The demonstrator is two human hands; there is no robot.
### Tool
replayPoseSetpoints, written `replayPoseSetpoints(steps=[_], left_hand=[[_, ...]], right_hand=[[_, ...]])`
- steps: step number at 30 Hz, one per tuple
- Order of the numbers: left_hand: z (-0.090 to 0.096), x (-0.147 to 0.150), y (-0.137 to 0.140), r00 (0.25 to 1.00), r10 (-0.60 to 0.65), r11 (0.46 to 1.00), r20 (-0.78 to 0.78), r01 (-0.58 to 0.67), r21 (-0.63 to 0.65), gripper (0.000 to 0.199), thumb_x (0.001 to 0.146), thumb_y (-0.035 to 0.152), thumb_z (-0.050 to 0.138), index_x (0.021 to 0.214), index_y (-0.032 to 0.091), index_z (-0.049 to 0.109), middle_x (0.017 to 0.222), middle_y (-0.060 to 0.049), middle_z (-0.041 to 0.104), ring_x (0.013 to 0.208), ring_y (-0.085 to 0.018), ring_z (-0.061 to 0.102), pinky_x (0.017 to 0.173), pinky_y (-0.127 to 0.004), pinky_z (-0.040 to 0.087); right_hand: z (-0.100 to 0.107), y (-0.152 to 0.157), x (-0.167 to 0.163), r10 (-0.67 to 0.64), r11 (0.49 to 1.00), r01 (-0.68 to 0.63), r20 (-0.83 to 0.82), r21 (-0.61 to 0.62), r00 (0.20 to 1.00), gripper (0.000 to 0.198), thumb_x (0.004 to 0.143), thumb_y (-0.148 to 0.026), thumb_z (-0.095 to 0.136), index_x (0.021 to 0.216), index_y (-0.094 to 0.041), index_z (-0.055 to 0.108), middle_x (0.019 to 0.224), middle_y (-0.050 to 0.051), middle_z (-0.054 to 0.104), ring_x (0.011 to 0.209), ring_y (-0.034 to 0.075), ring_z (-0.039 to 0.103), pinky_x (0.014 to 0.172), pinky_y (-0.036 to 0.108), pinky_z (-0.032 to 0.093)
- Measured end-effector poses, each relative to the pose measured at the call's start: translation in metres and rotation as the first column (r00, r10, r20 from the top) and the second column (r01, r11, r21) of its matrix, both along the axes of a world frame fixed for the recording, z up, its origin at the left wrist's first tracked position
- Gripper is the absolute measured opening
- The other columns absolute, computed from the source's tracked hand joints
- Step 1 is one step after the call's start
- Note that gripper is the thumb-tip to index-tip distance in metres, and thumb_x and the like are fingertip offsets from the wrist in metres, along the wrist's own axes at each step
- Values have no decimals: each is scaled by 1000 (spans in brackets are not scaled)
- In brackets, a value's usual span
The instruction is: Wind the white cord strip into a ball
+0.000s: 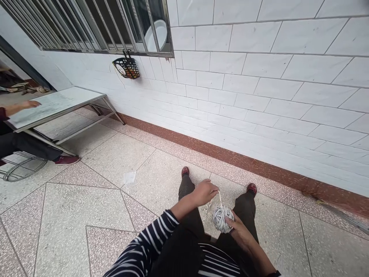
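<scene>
While the left hand (205, 192) pinches a pale strand (220, 197) in its fingertips, the right hand (239, 230) grips the wound ball (220, 221), thumb on its 4 o'clock side, other fingers hidden. Ball at 5 o'clock, between the legs (246, 211); strand runs up toward 11. White scrap (129, 177) on floor (155, 169), 8 o'clock. Table (66, 98) at 9, with another person's hand (30, 104). Black basket (131, 69) hangs at 11.

Left hand (205, 192) pinches; right hand (238, 228) seemingly cupped.
</scene>
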State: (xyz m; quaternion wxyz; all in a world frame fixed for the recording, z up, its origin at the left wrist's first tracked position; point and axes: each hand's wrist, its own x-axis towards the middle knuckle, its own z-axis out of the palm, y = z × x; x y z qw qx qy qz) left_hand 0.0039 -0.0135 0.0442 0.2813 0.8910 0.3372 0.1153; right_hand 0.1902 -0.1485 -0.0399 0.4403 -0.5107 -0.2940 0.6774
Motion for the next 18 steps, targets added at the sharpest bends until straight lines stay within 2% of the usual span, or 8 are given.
replayPoseSetpoints(steps=[2, 4, 6, 9, 12, 15, 18], left_hand=[[-9, 3, 8, 999, -36, 999, -13, 36, -3, 24, 97, 23, 48, 84, 18, 67, 86, -3, 73, 84, -16, 65, 111, -36, 31], [-19, 4, 9, 998, -62, 997, -4, 62, -38, 22, 97, 24, 49, 89, 19, 69, 90, -2, 74, 87, -15, 66, 112, -36, 29], [-29, 5, 5, 999, -20, 995, 31, 22, -93, 21, 97, 25, 51, 93, 19, 71, 96, -2, 76, 89, -15, 67, 112, -35, 30], [-39, 6, -5, 991, 78, 978, 109, -55, -200, 24, 96, 29, 52, 100, 19, 74, 102, -4, 76, 95, -17, 67, 100, -29, 41], [-49, 9, -19, 981, 86, 952, 175, -29, -305, 30, 97, 32, 50, 103, 17, 75, 101, -5, 76, 95, -19, 68, 87, -25, 46], [-56, 10, -31, 965, 108, 912, 239, -1, -410, 32, 97, 35, 50, 106, 16, 75, 103, -5, 76, 95, -20, 68, 85, -25, 47], [-61, 7, -37, 943, 173, 876, 285, -16, -481, 33, 95, 34, 51, 109, 14, 74, 105, -6, 75, 99, -21, 67, 86, -25, 47]], right_hand=[[11, -6, 0, 58, 994, -78, -245, -73, 968, 56, 70, -49, 81, 117, -21, 69, 113, 13, 74, 110, 33, 67, 99, 49, 47], [23, -8, 2, 58, 991, -98, -358, -94, 932, 57, 67, -44, 85, 117, -21, 70, 113, 13, 74, 114, 33, 65, 102, 48, 45], [34, -7, 6, 30, 992, -75, -382, -103, 924, 56, 66, -43, 86, 116, -21, 71, 114, 13, 75, 116, 34, 64, 104, 49, 44], [49, -4, 11, 6, 995, -44, -393, -87, 920, 56, 66, -42, 86, 117, -22, 71, 118, 13, 73, 120, 34, 62, 106, 50, 43], [62, -1, 14, 52, 997, -72, -416, -32, 908, 65, 59, -35, 91, 119, -22, 70, 122, 14, 71, 124, 36, 60, 107, 52, 41], [67, 1, 14, 52, 998, -66, -426, -19, 903, 71, 55, -29, 94, 121, -22, 69, 125, 14, 70, 126, 37, 57, 108, 53, 40], [65, 2, 16, -5, 1000, -8, -414, -29, 910, 79, 57, -31, 93, 129, -24, 64, 129, 14, 68, 129, 37, 55, 110, 54, 38]])
